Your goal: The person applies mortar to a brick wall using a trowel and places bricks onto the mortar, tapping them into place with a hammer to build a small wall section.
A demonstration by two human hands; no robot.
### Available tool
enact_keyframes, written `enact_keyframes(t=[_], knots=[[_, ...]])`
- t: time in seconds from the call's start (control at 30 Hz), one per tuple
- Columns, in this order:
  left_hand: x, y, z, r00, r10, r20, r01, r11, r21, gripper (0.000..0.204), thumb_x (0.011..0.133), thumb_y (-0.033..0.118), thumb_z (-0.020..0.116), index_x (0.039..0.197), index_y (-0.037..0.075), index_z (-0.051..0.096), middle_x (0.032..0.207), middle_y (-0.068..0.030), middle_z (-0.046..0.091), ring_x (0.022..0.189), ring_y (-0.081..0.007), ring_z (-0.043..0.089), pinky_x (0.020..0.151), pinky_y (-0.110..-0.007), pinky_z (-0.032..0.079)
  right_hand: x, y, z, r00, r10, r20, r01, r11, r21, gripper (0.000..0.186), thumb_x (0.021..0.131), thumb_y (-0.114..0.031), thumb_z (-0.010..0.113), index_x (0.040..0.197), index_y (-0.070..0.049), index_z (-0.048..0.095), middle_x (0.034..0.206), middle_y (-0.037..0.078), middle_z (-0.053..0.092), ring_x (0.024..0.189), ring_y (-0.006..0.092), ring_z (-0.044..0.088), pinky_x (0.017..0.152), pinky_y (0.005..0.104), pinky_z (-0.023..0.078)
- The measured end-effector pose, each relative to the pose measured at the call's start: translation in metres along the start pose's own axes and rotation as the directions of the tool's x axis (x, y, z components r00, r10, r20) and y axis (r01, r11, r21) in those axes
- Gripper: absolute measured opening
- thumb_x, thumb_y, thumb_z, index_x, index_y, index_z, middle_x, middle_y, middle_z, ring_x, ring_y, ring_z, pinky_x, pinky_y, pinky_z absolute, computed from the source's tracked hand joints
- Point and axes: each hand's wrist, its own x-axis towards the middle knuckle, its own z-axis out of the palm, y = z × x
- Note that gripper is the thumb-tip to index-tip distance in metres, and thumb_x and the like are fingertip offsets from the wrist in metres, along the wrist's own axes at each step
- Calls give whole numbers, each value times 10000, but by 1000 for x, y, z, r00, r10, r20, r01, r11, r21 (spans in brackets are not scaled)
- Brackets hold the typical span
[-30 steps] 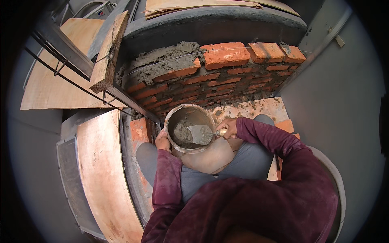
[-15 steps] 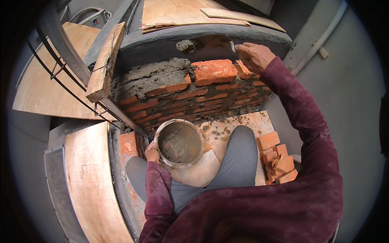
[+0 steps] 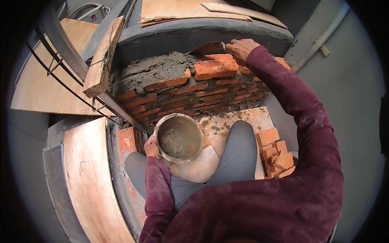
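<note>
My right hand (image 3: 242,50) is closed on the handle of a trowel (image 3: 208,47). The trowel's blade points left, over the back of the brick wall's top course, next to wet mortar (image 3: 156,69) spread along the left part. A whole orange brick (image 3: 216,67) sits on the wall (image 3: 182,97), just below the blade. My left hand (image 3: 152,146) grips the left rim of a round bucket (image 3: 179,137), which stands tilted between my knees with some grey mortar inside. A thin string (image 3: 170,66) runs across the front of the top course.
A brick stack (image 3: 275,156) lies right of my knee. Plywood sheets (image 3: 87,174) lean at the left, beside a wooden post (image 3: 104,60) and bent steel bars (image 3: 52,71). Behind the wall runs a grey concrete ledge (image 3: 202,32) with boards on it. Mortar crumbs dot the floor board (image 3: 251,119).
My right hand has moved left with the trowel, and the blade has come down to the wall top. The mortar lump on its tip no longer shows. My left hand keeps the bucket rim.
</note>
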Motion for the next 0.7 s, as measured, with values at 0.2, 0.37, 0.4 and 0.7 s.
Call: enact_keyframes(t=[0.2,0.37,0.4,0.7], knots=[[-15,5,-7,1000,-14,-25,12,996,-83,305,993,100,494,1228,-40,629,1125,-80,675,996,-144,613,911,-274,465,-109,-1,-77,999,36,7,-35,888,458,347,942,-300,592,1124,-4,586,847,199,639,793,355,628,728,445,480],[-10,10,7,979,168,118,-185,971,152,327,991,175,506,1211,-26,640,1088,-84,695,991,-137,615,902,-268,455,-165,-78,-55,946,-187,265,9,832,555,329,862,-132,625,1156,-32,519,849,170,633,809,337,651,728,447,499],[-13,14,8,980,140,142,-162,975,151,326,992,175,506,1215,-24,639,1093,-82,693,994,-138,613,906,-267,452,-161,-108,-31,922,-228,313,27,845,535,326,855,-126,621,1149,-41,509,857,174,639,801,336,654,719,451,503],[20,16,-24,940,34,340,-60,996,66,330,1004,153,508,1275,-9,606,1153,-57,660,1033,-139,589,943,-258,432,-84,-360,176,959,-160,235,77,942,325,250,930,-183,502,1100,-46,625,1021,131,629,918,293,682,688,429,564]])
